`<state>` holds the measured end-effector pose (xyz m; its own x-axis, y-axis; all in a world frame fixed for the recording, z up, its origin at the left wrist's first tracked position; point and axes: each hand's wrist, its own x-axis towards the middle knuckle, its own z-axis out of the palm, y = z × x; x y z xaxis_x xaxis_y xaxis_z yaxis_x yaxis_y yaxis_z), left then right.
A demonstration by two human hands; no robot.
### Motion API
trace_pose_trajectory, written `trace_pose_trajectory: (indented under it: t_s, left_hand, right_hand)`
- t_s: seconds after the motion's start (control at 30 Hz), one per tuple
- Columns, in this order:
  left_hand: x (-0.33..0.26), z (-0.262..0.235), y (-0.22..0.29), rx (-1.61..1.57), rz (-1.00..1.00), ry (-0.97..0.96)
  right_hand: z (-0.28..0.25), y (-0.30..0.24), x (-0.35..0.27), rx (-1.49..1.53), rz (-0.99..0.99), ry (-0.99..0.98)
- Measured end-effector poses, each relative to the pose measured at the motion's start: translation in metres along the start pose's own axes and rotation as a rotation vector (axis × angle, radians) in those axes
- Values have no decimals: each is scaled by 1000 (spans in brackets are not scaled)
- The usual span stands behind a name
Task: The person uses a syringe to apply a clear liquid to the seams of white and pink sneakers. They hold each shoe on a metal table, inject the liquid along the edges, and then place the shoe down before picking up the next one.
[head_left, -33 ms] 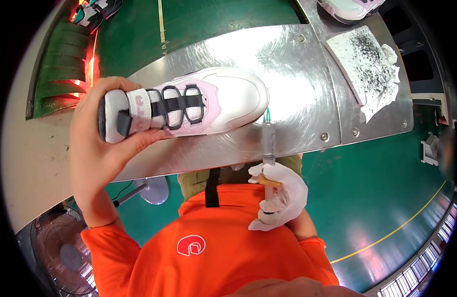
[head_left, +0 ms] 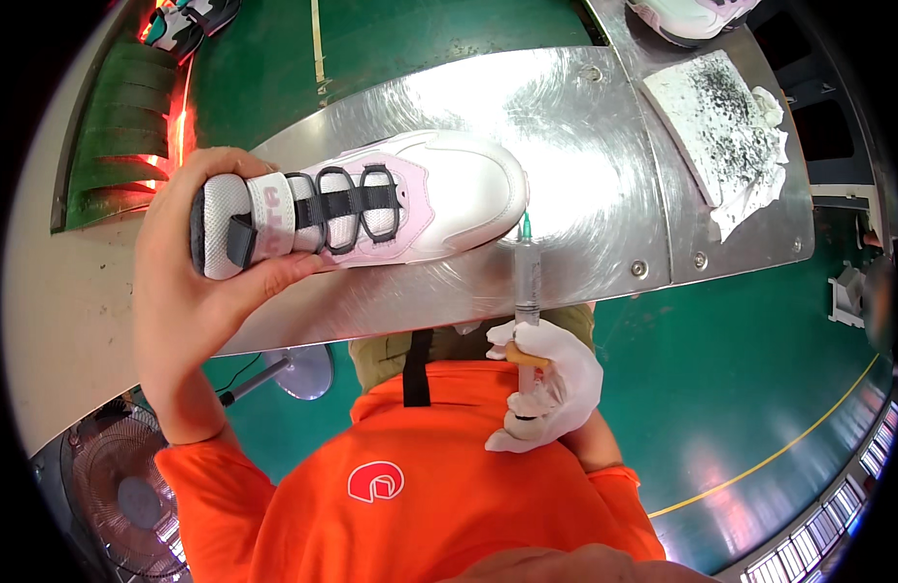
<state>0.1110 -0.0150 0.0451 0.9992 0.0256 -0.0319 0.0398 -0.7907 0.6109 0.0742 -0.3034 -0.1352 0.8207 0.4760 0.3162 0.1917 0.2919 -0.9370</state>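
A white and pink sneaker (head_left: 468,189) with dark laces lies over the metal plate, its toe to the right. Around its heel and collar my bare left hand (head_left: 191,257) is closed, thumb on the near side and fingers on the far side. In my right hand (head_left: 566,384), which wears a white glove with one bare fingertip showing, is a clear syringe (head_left: 528,277) with a green tip. That tip points away from me and meets the edge of the sole at the toe, or is very close to it.
A white pad (head_left: 697,112) with black specks and crumpled white material lies at the right on the metal surface (head_left: 585,126). Another sneaker (head_left: 687,19) stands beyond it. Dark shoes (head_left: 182,29) sit at the far left by a glowing red opening with green flaps (head_left: 123,131). A fan (head_left: 138,500) stands lower left.
Almost nothing differs. My left hand and the shoe's heel have shifted very slightly left; the syringe tip stays at the toe.
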Motion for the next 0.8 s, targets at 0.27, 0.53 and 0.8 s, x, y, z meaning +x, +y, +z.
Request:
trace_pose_trajectory:
  t_s: [0.27, 0.53, 0.8]
  left_hand:
    - [63, -45, 13, 7, 250, -593]
    - [159, 80, 45, 351, 359, -1168]
    - [101, -17, 57, -181, 422, -615]
  right_hand:
    - [3, 7, -3, 18, -82, 17]
    - [-8, -8, -8, 413, 43, 81]
    - [-31, -97, 54, 473, 39, -32]
